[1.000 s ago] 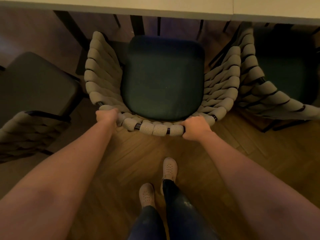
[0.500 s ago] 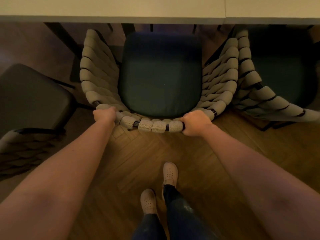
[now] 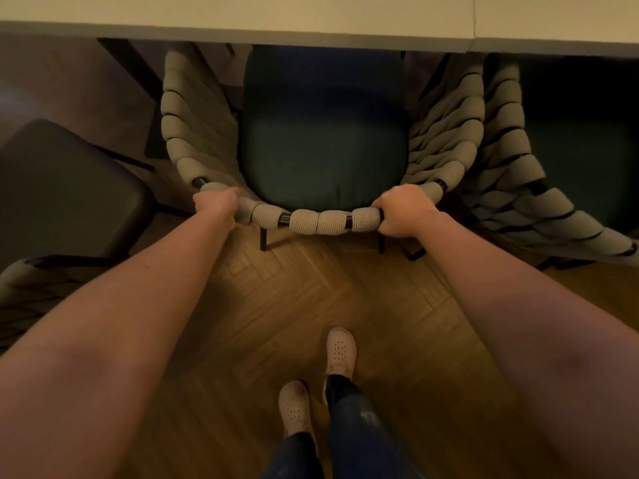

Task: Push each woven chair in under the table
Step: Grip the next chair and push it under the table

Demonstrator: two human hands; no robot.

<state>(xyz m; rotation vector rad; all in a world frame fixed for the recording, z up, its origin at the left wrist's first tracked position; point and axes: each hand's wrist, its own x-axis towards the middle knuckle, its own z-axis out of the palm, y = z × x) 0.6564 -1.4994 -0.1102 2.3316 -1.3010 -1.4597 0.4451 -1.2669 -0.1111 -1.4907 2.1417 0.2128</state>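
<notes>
At frame centre the woven chair [image 3: 332,221] stands with the front of its dark seat cushion [image 3: 323,143] under the edge of the pale surface [image 3: 242,15]. The left grip [image 3: 216,202] and the right grip [image 3: 403,210] each curl around its rope-wrapped back rail, well apart.

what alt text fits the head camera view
From above, the left hand and right hand grip the back rail of a woven chair, its green seat partly under a pale table. A left chair and a right chair flank it.
</notes>
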